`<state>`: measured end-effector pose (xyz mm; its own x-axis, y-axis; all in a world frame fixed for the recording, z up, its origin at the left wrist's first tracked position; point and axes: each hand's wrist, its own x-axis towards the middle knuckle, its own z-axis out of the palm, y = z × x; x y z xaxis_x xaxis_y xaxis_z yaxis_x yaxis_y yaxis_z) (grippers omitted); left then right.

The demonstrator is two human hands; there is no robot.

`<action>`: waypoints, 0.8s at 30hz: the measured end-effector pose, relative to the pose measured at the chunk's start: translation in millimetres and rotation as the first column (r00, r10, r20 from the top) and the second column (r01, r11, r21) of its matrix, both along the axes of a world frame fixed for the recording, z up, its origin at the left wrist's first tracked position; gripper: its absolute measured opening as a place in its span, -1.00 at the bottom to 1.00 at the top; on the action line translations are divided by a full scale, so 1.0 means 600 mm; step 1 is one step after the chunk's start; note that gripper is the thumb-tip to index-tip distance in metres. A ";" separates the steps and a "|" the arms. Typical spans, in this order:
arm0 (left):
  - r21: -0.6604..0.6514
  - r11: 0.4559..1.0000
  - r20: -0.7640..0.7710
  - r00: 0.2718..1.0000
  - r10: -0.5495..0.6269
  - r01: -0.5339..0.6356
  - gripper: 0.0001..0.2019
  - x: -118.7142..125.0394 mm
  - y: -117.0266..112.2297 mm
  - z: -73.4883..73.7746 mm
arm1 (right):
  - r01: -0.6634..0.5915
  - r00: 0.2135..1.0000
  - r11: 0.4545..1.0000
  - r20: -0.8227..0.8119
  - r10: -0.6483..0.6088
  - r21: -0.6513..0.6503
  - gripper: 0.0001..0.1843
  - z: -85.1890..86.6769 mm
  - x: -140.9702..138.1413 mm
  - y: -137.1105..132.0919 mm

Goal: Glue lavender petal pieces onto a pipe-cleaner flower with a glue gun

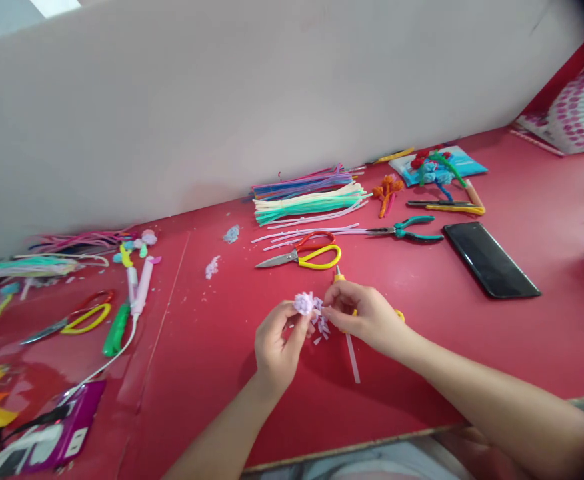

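The red tabletop's (197,400) front edge runs just before the person's lap, and there's elbow room left of the left hand (278,343) and right of the right forearm. The left hand pinches a lilac fuzzy ball (303,303) between thumb and fingers, holding it up over the near middle of the table; it looks round and tufted. Lilac clippings (322,327) lie just beside it. The right hand (367,313) is curled close to the ball; I can't tell whether it grips anything. Under it, a translucent stick (353,360) pokes out, crowding that spot. Beyond lie the scissors (296,257), a black phone (492,260) and teal-handled pliers (401,230), then bundled fuzzy stems (312,203) near the pale wall (272,100) that closes off the back.
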<state>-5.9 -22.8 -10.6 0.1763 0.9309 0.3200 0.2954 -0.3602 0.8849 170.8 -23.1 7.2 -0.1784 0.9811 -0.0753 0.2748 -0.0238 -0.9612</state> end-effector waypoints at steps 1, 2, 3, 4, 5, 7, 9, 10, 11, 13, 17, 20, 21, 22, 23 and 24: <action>-0.007 1.000 0.009 1.000 -0.028 0.028 -0.91 0.003 -0.003 0.003 | -0.003 1.000 1.000 0.018 0.003 0.006 -0.91 -0.001 0.000 0.001; -0.011 0.998 0.012 0.998 -0.056 0.056 -0.92 0.007 -0.005 0.005 | -0.006 0.999 1.000 0.035 0.005 0.012 -0.93 -0.002 -0.001 0.001; -0.020 0.997 0.006 0.997 -0.079 0.079 -0.91 0.010 -0.006 0.006 | -0.007 0.999 1.000 0.052 0.006 0.016 -0.95 -0.004 -0.002 0.001; -0.032 0.995 -0.003 0.996 -0.093 0.093 -0.91 0.013 -0.007 0.006 | -0.008 0.998 1.000 0.070 0.007 0.019 -0.96 -0.005 -0.002 0.001; -0.045 0.994 -0.012 0.995 -0.098 0.098 -0.90 0.015 -0.006 0.005 | -0.009 0.996 1.000 0.087 0.007 0.021 -0.95 -0.006 -0.003 0.001; -0.060 0.994 -0.036 0.995 -0.091 0.089 -0.90 0.018 -0.005 0.002 | -0.008 0.993 1.000 0.122 0.005 0.024 -0.91 -0.009 -0.003 0.001; -0.039 0.996 -0.082 0.994 -0.078 0.075 -0.90 0.018 -0.003 -0.002 | -0.008 0.988 1.000 0.155 0.003 0.030 -0.89 -0.011 -0.003 0.002; -0.013 0.998 -0.112 0.991 -0.070 0.069 -0.90 0.018 -0.002 -0.002 | -0.007 0.985 0.999 0.171 0.002 0.034 -0.88 -0.011 -0.003 0.002; 0.021 0.997 -0.144 0.987 -0.065 0.068 -0.90 0.017 -0.001 -0.003 | -0.006 0.982 0.999 0.187 -0.001 0.038 -0.87 -0.011 -0.003 0.002; 0.090 0.993 -0.192 0.979 -0.062 0.080 -0.91 0.016 0.000 -0.001 | 0.002 0.976 0.999 0.217 -0.012 0.047 -0.85 -0.009 -0.005 0.001; 0.119 0.989 -0.200 0.978 -0.060 0.086 -0.90 0.014 0.004 0.003 | 0.003 0.971 0.998 0.240 -0.018 0.060 -0.84 -0.004 -0.011 -0.003; 0.043 0.999 -0.173 0.985 -0.017 0.025 -0.91 0.011 0.009 0.003 | -0.031 0.980 0.997 0.197 0.018 0.067 -0.84 0.003 -0.009 -0.003; 0.004 1.000 -0.160 0.987 -0.001 0.002 -0.91 0.010 0.012 0.003 | -0.052 0.984 0.996 0.176 0.039 0.069 -0.85 0.007 -0.004 -0.001; -0.038 0.999 -0.143 0.990 0.013 -0.019 -0.90 0.007 0.015 0.002 | -0.061 0.988 0.996 0.144 0.050 0.072 -0.86 0.013 0.003 0.002; -0.083 0.996 -0.122 0.992 0.025 -0.035 -0.90 0.005 0.017 0.002 | -0.043 0.994 0.996 0.101 0.035 0.075 -0.89 0.019 0.012 0.005; -0.126 0.991 -0.095 0.995 0.034 -0.046 -0.89 0.003 0.020 0.002 | -0.005 0.998 0.997 0.057 0.001 0.079 -0.90 0.026 0.023 0.009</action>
<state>-4.2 -10.9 -9.4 0.1613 0.9700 0.1817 0.3903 -0.2318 0.8911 184.6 -17.4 23.1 -0.1791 0.9838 -0.0078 0.3290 0.0525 -0.9429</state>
